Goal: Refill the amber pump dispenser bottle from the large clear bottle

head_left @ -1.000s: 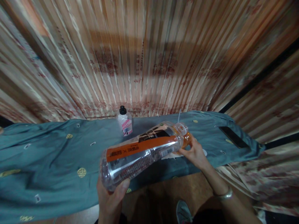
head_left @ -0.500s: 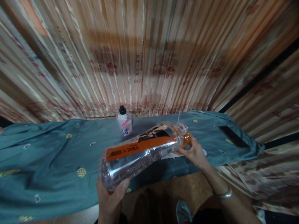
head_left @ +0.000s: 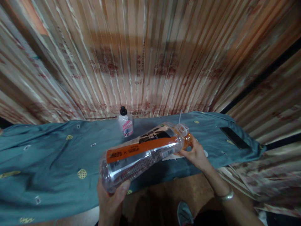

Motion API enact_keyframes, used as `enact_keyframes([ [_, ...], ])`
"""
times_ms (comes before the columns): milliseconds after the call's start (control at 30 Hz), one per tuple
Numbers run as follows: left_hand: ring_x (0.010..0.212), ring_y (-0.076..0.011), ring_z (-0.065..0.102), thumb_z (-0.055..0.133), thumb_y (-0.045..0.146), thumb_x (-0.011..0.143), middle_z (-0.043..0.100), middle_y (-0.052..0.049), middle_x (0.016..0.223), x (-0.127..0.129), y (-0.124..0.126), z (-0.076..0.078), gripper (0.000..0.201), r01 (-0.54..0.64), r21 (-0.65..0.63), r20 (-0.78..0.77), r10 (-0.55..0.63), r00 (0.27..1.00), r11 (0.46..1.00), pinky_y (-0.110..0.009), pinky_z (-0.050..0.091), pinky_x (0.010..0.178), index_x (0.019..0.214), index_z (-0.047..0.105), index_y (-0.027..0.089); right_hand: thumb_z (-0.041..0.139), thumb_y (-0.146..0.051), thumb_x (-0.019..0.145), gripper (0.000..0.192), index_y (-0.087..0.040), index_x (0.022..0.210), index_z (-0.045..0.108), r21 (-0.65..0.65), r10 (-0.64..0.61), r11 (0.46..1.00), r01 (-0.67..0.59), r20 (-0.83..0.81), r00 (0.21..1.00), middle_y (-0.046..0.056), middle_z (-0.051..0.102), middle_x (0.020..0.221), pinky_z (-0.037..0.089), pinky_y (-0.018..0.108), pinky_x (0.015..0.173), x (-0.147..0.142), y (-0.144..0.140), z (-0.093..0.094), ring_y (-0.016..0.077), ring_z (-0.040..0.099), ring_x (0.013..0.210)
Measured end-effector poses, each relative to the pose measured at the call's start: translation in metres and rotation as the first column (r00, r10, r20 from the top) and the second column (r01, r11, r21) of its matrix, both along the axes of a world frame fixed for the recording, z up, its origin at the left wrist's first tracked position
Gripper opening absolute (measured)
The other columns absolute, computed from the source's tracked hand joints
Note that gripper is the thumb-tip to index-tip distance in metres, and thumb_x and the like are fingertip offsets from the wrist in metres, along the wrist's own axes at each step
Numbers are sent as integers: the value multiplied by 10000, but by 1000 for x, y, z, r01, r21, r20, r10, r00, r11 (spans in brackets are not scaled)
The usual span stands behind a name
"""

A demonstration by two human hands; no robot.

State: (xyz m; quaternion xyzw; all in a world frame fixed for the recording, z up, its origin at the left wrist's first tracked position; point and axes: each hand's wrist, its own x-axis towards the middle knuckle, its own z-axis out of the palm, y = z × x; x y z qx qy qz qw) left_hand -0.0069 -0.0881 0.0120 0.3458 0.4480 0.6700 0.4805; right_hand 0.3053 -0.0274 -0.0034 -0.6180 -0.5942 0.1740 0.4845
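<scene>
A large clear plastic bottle (head_left: 145,152) with an orange and black label lies tilted in the air, its base toward me and its neck to the right. My left hand (head_left: 111,199) is wrapped around the base from below, thumb on the near side. At the neck end, my right hand (head_left: 195,153) grips an orange-tinted clear container (head_left: 187,140); the bottle partly hides it, and its exact kind is unclear. A thin pale straw-like stick (head_left: 180,116) rises behind the neck. Below the neck, a flat whitish thing (head_left: 170,157) lies on the cloth.
A small clear pump bottle (head_left: 125,127) with a black top and pink label stands at the back of the table covered in green cloth (head_left: 58,163). A dark phone (head_left: 234,137) lies on the right. Pleated curtains (head_left: 145,62) hang behind and at the sides.
</scene>
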Motion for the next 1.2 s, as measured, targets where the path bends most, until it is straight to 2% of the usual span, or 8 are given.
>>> enact_keyframes([
  [233, 1179, -300, 744, 909, 363, 731, 766, -90, 1269, -6, 2, -9, 825, 5, 48, -29, -3, 1000, 999, -386, 612, 1032, 1491, 601, 272, 873, -597, 702, 708, -210, 1254, 657, -17, 11, 1000, -11, -25, 1000, 124, 824, 1141, 654, 463, 920, 1, 0, 1, 336, 804, 995],
  [467, 1263, -327, 712, 936, 363, 684, 745, -108, 1335, -5, 2, -7, 880, -6, 13, -4, 6, 1000, 1000, -407, 581, 1084, 1486, 592, 249, 880, -607, 695, 725, -201, 1254, 656, -29, 5, 1000, -6, -23, 1000, 129, 818, 1156, 646, 474, 952, 2, 0, -3, 335, 799, 1014],
  [600, 1268, -325, 705, 939, 358, 675, 754, -101, 1304, -4, 3, -5, 833, -26, 9, -17, 26, 1000, 1000, -421, 569, 1101, 1439, 628, 238, 883, -622, 693, 737, -213, 1261, 655, -22, 4, 1000, -5, -45, 999, 123, 817, 1169, 644, 467, 956, 2, 0, -4, 328, 796, 1016],
  [767, 1164, -320, 744, 934, 386, 663, 766, -93, 1251, -2, 5, -3, 825, -19, 17, -20, 19, 1000, 1000, -429, 613, 1034, 1424, 647, 253, 891, -604, 682, 731, -213, 1253, 653, -40, 8, 999, -10, -38, 999, 122, 818, 1161, 637, 481, 955, 3, 0, -3, 330, 794, 1012],
  [967, 980, -237, 762, 948, 352, 656, 774, -57, 1181, -3, 3, -4, 822, -44, 4, -20, 44, 999, 999, -404, 611, 1032, 1423, 658, 290, 898, -590, 688, 719, -214, 1253, 659, -32, 15, 999, -17, -54, 998, 120, 821, 1155, 650, 469, 930, 2, 0, -3, 329, 800, 998],
  [1133, 1113, -297, 752, 933, 371, 677, 775, -79, 1184, -2, 3, 1, 796, -27, 14, -21, 27, 999, 1000, -397, 619, 1012, 1419, 662, 273, 901, -622, 671, 745, -209, 1243, 661, -25, -6, 1000, 5, -36, 999, 119, 827, 1131, 653, 466, 923, 2, 1, -5, 323, 802, 979],
  [1200, 1100, -298, 756, 936, 380, 667, 775, -82, 1195, -1, 3, 2, 800, -31, 15, -27, 31, 999, 999, -400, 621, 1009, 1412, 666, 271, 898, -630, 671, 734, -216, 1232, 667, -23, -3, 1000, 2, -44, 999, 113, 828, 1129, 654, 458, 920, 2, 1, -4, 319, 802, 976],
])
